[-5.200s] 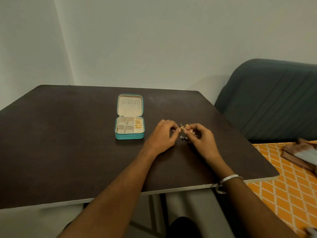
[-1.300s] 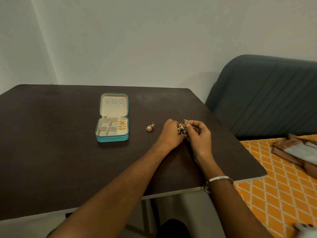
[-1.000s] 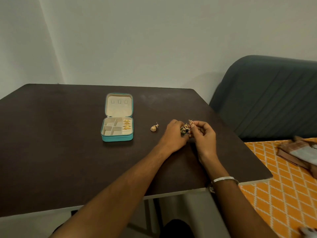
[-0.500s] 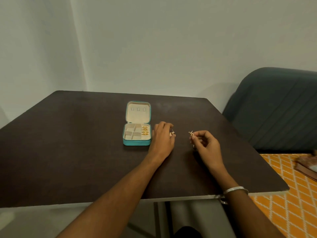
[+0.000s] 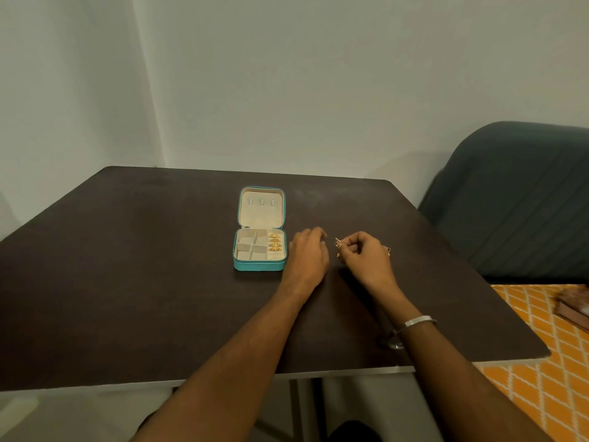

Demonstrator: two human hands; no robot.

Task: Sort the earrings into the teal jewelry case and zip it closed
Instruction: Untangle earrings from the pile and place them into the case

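One teal jewelry case (image 5: 259, 265) lies open on the dark worktop (image 5: 127, 282), lid tipped back toward 12 o'clock. I count three cream tabs in the lid and four gold earrings (image 5: 274, 242) stacked in the right-hand column of its cream, divided tray; the other compartments look bare. At the case's 3 o'clock my left hand (image 5: 307, 258) rests palm down, fingers curled; whether it holds anything I cannot tell. Further right, my right hand (image 5: 363, 256) pinches one small gold earring (image 5: 338, 242). One silver bangle (image 5: 419, 321) circles that wrist.
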